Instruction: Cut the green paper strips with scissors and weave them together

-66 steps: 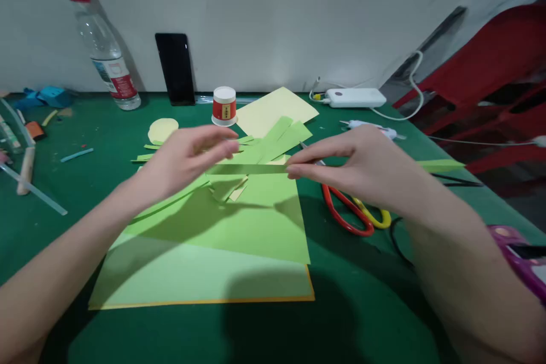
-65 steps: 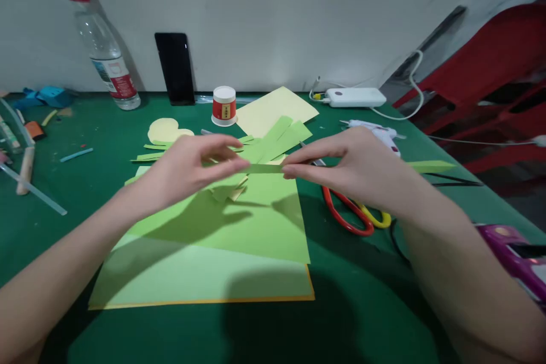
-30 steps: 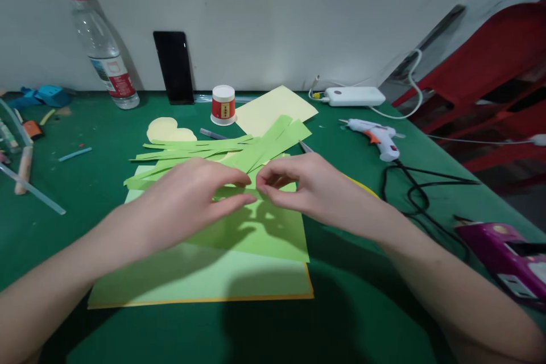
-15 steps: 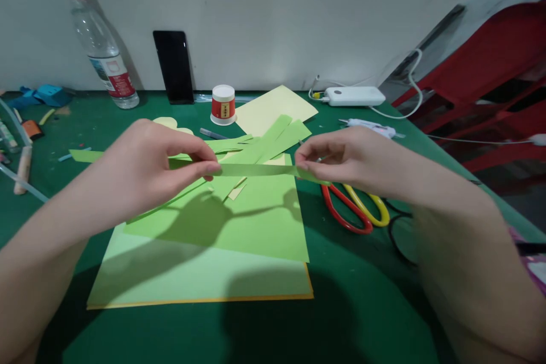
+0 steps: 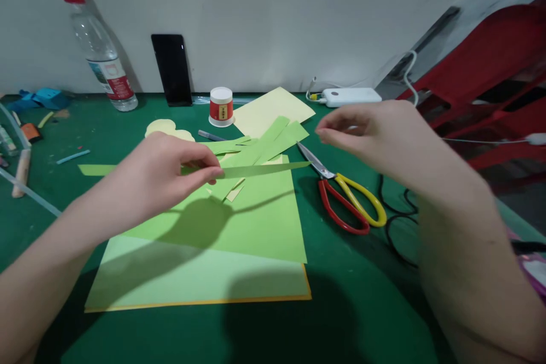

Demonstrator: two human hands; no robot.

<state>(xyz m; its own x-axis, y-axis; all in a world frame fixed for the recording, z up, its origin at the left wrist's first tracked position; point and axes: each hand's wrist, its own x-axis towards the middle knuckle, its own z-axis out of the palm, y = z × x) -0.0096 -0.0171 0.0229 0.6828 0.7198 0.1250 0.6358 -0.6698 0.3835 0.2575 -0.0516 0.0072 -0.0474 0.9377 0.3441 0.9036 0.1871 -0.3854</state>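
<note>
The grip of the left hand (image 5: 170,168) pinches a long green paper strip (image 5: 264,170) between thumb and fingers; the strip runs out to 3 o'clock of that pinch, narrowing to a point, and its blunt tail shows past the wrist at 9 o'clock. At 3 o'clock of the left hand, well apart from it, hangs the right hand (image 5: 375,131), fingers curled toward the thumb; whether their tips meet I cannot tell. The strip is held above a bright green sheet (image 5: 264,227), on which its shadow falls. Beneath that sheet, at 5 o'clock from the left hand, a paler green sheet (image 5: 205,276) shows, with an orange edge under it. A heap of cut green strips (image 5: 273,145) lies just beyond the held one, and a cream sheet (image 5: 281,105) extends from behind the heap. At 7 o'clock from the right hand, scissors (image 5: 327,174) with red and yellow handles rest on the green worktop (image 5: 362,296). Farther out from the left hand, cream rounded cutouts (image 5: 164,127) and a black phone (image 5: 172,71) are at 12 o'clock, a red-and-white tub (image 5: 220,109) between 1 and 2, and a red-capped bottle (image 5: 113,79) near 11.
</note>
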